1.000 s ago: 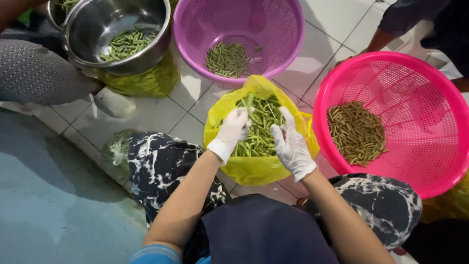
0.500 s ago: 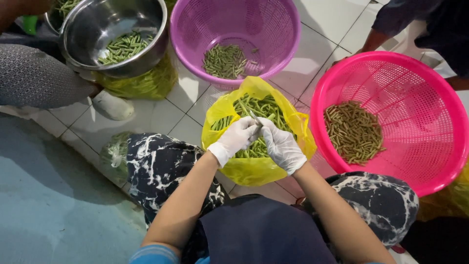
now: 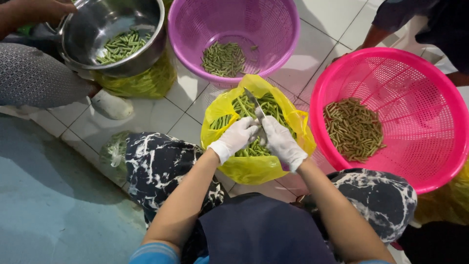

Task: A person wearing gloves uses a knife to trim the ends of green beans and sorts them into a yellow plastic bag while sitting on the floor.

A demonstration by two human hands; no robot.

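Both my hands wear white gloves and meet over a yellow plastic bag [image 3: 229, 110] full of long green beans [image 3: 244, 106]. My right hand [image 3: 282, 142] grips a small knife [image 3: 255, 103] whose blade points up and away from me. My left hand [image 3: 238, 137] is closed on green beans right beside the blade. The bag stands on the white tiled floor between my knees.
A purple basket [image 3: 273, 24] with cut green bean pieces sits beyond the bag. A pink basket [image 3: 430, 98] at right holds brownish cut pieces. A steel bowl [image 3: 90, 29] of beans sits upper left, held by another person's hand [image 3: 44, 9]. A second person sits at upper right.
My hands have come out of the bag and drawn together toward me. The knife blade now sticks up between them.
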